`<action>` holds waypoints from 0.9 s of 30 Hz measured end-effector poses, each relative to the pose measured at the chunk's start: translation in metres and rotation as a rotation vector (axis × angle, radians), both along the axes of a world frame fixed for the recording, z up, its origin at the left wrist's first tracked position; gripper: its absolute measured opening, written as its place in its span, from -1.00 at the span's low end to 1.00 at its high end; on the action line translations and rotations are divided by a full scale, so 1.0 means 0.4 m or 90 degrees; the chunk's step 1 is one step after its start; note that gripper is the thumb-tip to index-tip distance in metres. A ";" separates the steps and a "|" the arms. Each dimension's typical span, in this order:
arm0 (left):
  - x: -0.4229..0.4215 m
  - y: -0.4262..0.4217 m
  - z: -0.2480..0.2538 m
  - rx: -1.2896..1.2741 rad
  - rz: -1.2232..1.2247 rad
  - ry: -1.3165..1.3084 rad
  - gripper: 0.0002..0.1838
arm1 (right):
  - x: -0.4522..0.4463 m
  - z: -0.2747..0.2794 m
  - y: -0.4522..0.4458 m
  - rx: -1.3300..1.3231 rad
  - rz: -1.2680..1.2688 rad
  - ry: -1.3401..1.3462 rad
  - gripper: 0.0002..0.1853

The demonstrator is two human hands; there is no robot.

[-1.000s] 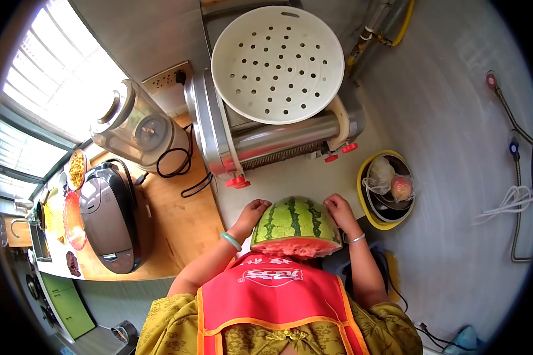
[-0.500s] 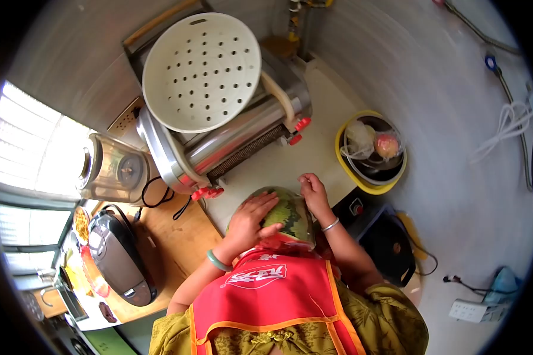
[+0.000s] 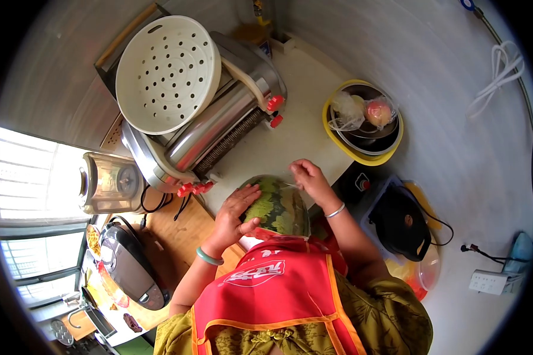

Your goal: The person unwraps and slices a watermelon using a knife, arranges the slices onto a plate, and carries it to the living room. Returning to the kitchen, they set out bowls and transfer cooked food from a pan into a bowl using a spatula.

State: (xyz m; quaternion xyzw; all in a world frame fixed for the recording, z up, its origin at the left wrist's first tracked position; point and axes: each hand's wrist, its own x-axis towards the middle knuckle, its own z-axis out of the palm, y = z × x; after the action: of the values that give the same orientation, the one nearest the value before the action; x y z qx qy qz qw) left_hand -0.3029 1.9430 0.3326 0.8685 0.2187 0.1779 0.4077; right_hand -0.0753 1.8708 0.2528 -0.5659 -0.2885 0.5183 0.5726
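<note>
In the head view, the watermelon (image 3: 275,207) sits at the near edge of the pale counter (image 3: 305,94), right against your red apron (image 3: 272,290), with its striped rind up. Your left hand (image 3: 234,214) is unclenched, palm and spread fingers laid on the left side of the rind. Your right hand (image 3: 309,180) is at the melon's upper right edge, its fingers curled into a pinch; you have what looks like clear film there, but whether the fingertips grip it, I cannot tell. Beyond your left hand stands the metal roller machine (image 3: 216,133), with the white perforated tray (image 3: 169,75) on top. To your right, the yellow basin (image 3: 329,121) holds dark and metal bowls with bagged items. The rice cooker (image 3: 130,266) is on the wooden surface (image 3: 183,228) to your left.
</note>
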 end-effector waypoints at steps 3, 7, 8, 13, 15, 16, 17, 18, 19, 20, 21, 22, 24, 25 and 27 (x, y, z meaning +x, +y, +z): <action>-0.026 -0.002 -0.013 -0.007 0.013 0.007 -0.41 | 0.068 -0.008 -0.038 -0.027 0.074 0.013 -0.68; -0.033 -0.002 -0.014 -0.033 0.020 0.020 -0.40 | 0.027 -0.036 -0.088 -0.040 0.169 -0.029 -0.59; -0.032 -0.002 -0.013 -0.044 0.019 0.027 -0.40 | 0.000 -0.044 -0.096 -0.040 0.164 -0.024 -0.59; 0.005 -0.035 0.044 0.175 0.026 0.188 -0.47 | -0.085 -0.070 -0.113 0.080 -0.072 -0.067 -0.79; 0.062 -0.083 0.074 0.200 -0.001 0.191 -0.48 | -0.100 -0.053 -0.117 0.125 -0.168 -0.208 -0.86; 0.091 -0.108 0.093 0.224 -0.014 0.186 -0.50 | -0.103 -0.044 -0.121 0.123 -0.180 -0.199 -0.86; 0.125 -0.126 0.101 0.225 -0.039 0.201 -0.51 | -0.102 -0.044 -0.128 0.122 -0.186 -0.310 -0.87; 0.129 -0.131 0.098 0.225 -0.050 0.206 -0.51 | -0.099 -0.040 -0.134 0.119 -0.188 -0.424 -0.88; 0.133 -0.134 0.093 0.226 -0.052 0.221 -0.52 | -0.091 -0.038 -0.135 0.114 -0.197 -0.419 -0.88; 0.137 -0.138 0.084 0.227 -0.054 0.237 -0.52 | -0.081 -0.045 -0.136 0.103 -0.177 -0.439 -0.87; 0.137 -0.134 0.088 0.224 -0.048 0.229 -0.58 | -0.075 -0.045 -0.135 0.093 -0.156 -0.458 -0.86; 0.132 -0.122 0.085 0.226 -0.057 0.235 -0.58 | -0.068 -0.044 -0.128 0.089 -0.165 -0.450 -0.86; 0.118 -0.086 0.069 0.202 -0.054 0.217 -0.64 | -0.057 -0.051 -0.105 0.106 -0.114 -0.329 -0.83; 0.122 -0.074 0.071 0.200 -0.046 0.192 -0.69 | -0.051 -0.058 -0.091 0.106 -0.124 -0.322 -0.83; 0.116 -0.054 0.060 0.176 -0.042 0.180 -0.69 | -0.036 -0.073 -0.073 0.122 -0.039 -0.203 -0.81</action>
State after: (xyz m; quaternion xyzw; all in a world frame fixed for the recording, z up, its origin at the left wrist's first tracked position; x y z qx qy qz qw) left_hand -0.2567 1.9213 0.3567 0.9393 0.2187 0.0692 0.2552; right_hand -0.0898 1.8416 0.2238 -0.5923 -0.4061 0.3744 0.5866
